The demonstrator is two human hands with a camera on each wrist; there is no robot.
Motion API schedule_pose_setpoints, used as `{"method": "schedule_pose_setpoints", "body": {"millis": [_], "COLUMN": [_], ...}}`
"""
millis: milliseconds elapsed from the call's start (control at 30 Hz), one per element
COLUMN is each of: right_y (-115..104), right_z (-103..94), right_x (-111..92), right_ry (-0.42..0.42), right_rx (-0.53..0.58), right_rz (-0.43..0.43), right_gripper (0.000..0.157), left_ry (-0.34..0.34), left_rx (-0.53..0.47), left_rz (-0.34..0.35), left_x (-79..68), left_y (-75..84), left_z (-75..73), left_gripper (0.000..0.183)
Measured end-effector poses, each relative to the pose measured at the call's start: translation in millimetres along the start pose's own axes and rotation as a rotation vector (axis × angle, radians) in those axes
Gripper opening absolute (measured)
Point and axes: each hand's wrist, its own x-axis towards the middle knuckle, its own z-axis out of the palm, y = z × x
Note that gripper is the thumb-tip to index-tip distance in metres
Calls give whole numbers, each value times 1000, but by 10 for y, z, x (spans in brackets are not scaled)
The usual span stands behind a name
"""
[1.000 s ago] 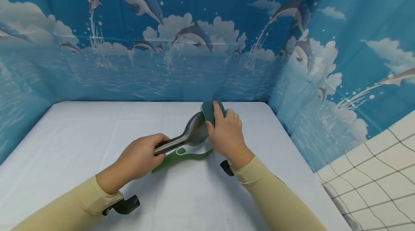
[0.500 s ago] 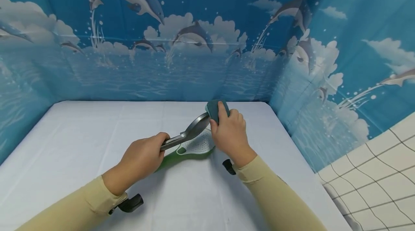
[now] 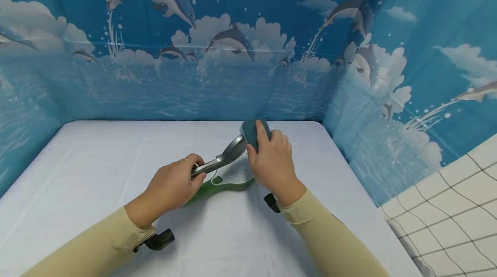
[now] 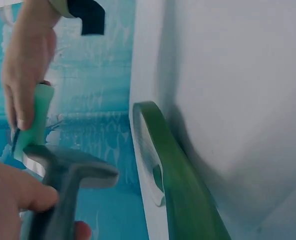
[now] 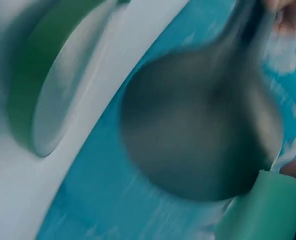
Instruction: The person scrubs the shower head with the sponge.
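Note:
My left hand (image 3: 171,184) grips the handle of a metal ladle (image 3: 234,151), its round bowl tipped up toward the right. A sponge (image 3: 250,132), dark teal on one face and pale green on the other, is pinched in my right hand (image 3: 273,158). The index finger lies along the sponge's dark face. In the right wrist view the pale green side of the sponge (image 5: 267,210) meets the rim of the ladle's bowl (image 5: 197,125), which is blurred. Behind and below the ladle stands a green paddle-shaped thing with a white dotted face (image 3: 234,172), partly hidden by both hands.
A white cloth covers the table (image 3: 101,156). Blue curtains with dolphins (image 3: 233,87) rise along its back and sides. White cloth with a dark grid (image 3: 450,208) hangs at the right. Each wrist carries a black camera mount (image 3: 160,240).
The ladle has turned from showing its bowl's broad side to a narrower edge-on view. The left hand has shifted slightly right. The right hand and sponge moved right, then back left.

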Motion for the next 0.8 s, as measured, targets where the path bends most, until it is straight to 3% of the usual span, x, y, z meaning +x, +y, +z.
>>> {"method": "schedule_pose_setpoints", "body": {"millis": [100,267,333,500,567,800], "right_y": [13,-170,-195,-48,-15,-180], "right_z": [-15,44,54,1,-6,100], "right_x": [-2,-118,-137,-52,-37,-194], "right_ry": [-9,43,53,46,49,66], "right_rx": [20,-35,-63,-31,-10,-52], "right_rz": [19,-195,-225,-59,-35,-257], "right_gripper": [66,67,67,67,67,66], "left_ry": [-63,-127,-145,-168,-175,-159], "left_rx": [-71,-158,-187,-250,-278,-321], "left_rz": [-63,-87,-85,-109,-113,-117], "left_x": [13,75,84,65,62,141], "left_y": [33,138,164,145,128,108], "left_z": [-40,-47,-48,-71,-80,-83], "left_gripper": [27,36,38,35,34,34]}}
